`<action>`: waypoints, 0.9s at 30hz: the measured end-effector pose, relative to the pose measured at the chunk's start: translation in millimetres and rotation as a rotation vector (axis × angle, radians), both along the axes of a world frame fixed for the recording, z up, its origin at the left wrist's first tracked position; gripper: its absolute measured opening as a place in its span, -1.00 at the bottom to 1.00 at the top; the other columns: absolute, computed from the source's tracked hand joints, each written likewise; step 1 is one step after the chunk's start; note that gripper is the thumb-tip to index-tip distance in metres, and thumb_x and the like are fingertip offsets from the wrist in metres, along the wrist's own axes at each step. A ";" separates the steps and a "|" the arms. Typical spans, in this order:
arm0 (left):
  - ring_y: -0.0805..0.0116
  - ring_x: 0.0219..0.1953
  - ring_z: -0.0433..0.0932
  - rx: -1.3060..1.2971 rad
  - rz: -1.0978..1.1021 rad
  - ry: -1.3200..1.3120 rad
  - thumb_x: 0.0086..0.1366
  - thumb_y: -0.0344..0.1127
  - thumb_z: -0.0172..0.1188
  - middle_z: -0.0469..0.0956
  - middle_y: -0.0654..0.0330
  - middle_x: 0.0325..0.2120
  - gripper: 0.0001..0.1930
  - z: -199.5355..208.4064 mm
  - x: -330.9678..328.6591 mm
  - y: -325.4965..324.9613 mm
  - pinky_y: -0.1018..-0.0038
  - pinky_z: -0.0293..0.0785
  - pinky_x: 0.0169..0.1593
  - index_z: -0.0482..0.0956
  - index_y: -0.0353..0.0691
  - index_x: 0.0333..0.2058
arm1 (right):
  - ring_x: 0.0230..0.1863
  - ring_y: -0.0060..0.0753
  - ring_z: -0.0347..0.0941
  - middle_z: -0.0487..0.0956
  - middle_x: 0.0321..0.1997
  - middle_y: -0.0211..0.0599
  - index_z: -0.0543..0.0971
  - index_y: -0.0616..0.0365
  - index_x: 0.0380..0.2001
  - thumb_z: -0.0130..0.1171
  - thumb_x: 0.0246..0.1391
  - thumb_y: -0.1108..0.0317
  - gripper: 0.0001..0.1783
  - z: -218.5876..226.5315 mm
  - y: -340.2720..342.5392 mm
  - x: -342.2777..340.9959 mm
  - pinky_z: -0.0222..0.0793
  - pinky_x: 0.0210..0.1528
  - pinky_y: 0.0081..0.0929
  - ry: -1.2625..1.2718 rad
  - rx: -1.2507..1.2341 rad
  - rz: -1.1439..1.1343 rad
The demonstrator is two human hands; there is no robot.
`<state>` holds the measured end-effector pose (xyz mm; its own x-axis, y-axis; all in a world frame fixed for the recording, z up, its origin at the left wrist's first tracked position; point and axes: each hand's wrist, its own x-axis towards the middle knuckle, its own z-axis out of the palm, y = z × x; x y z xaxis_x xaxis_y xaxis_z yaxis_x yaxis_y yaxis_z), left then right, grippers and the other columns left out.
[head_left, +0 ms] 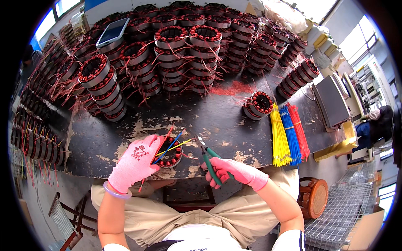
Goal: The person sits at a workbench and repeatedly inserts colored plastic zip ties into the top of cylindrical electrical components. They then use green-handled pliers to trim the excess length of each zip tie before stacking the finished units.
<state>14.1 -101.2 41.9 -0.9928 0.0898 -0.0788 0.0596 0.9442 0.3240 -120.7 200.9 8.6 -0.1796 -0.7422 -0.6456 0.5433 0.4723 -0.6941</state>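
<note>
My left hand [136, 162], in a pink glove with a dark print, grips the left side of a motor stator [173, 158] near the table's front edge. Red windings ring its bore, and a red, a blue and a yellow wire [184, 142] stick out beside my fingers. Part of the stator is hidden by the glove. To its right, my gloved right hand [240, 171] is wrapped round green-handled cutting pliers [208, 155]. Their jaws point up and away from me, apart from the stator and close to the yellow wire's end.
Tall stacks of stators [171, 62] fill the table's back and left, with a phone [113, 32] on one. A short stator stack [258, 105] stands right of centre. Beside it lie yellow [280, 136], blue [291, 136] and red wire bundles [298, 129]. A wooden stool [314, 197] stands at right.
</note>
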 end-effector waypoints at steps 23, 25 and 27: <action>-0.09 0.07 0.54 -0.122 0.170 0.122 -0.13 0.21 0.56 0.50 -0.06 0.12 0.00 -14.4 0.1 28.5 0.15 0.45 0.18 0.43 -0.34 0.18 | -0.27 -0.44 0.62 0.64 -0.16 -0.27 0.41 0.25 0.25 -0.16 0.46 -0.16 -0.32 -2.5 2.9 -5.1 0.58 -0.18 -0.46 0.014 -0.026 -0.031; -0.09 0.08 0.53 -0.121 0.157 0.123 -0.13 0.21 0.56 0.50 -0.07 0.12 0.00 -15.1 -0.3 27.0 0.14 0.44 0.19 0.43 -0.34 0.18 | -0.29 -0.46 0.61 0.64 -0.18 -0.27 0.43 0.25 0.24 -0.16 0.46 -0.16 -0.32 -0.1 0.8 -5.4 0.57 -0.19 -0.47 0.048 -0.014 -0.018; -0.10 0.09 0.53 -0.097 0.145 0.108 -0.14 0.21 0.56 0.50 -0.07 0.13 0.01 -14.6 -1.7 25.7 0.14 0.43 0.21 0.43 -0.35 0.19 | -0.31 -0.48 0.60 0.64 -0.21 -0.28 0.44 0.25 0.23 -0.15 0.46 -0.15 -0.33 1.0 -0.4 -5.5 0.57 -0.22 -0.48 0.077 -0.009 -0.018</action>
